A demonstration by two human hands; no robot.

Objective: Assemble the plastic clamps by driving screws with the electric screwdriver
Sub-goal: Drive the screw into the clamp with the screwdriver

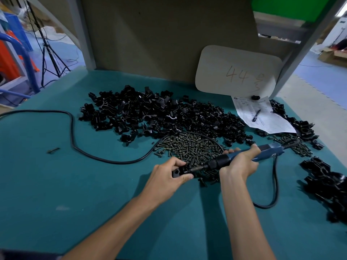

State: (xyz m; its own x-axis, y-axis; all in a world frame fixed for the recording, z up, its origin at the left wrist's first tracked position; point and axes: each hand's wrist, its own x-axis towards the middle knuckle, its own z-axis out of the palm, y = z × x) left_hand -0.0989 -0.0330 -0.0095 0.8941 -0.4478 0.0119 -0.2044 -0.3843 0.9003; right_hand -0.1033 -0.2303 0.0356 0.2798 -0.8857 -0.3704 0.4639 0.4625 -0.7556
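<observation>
My left hand (167,175) grips a black plastic clamp (178,172) just above the green table, thumb underneath and fingers over the top. My right hand (239,162) is wrapped around a blue and black electric screwdriver (244,156) held almost level, its dark tip pressed into the clamp's right side. A heap of dark screws (191,147) lies right behind both hands. Behind that spreads a big pile of loose black clamp parts (159,113).
The screwdriver's black cable (75,145) loops across the left of the green table (75,184) and another loop (270,203) hangs near my right forearm. Assembled clamps (326,186) pile at the right edge. A paper sheet with a pen (262,117) and a white board (236,72) stand behind. One stray screw (53,150) lies left.
</observation>
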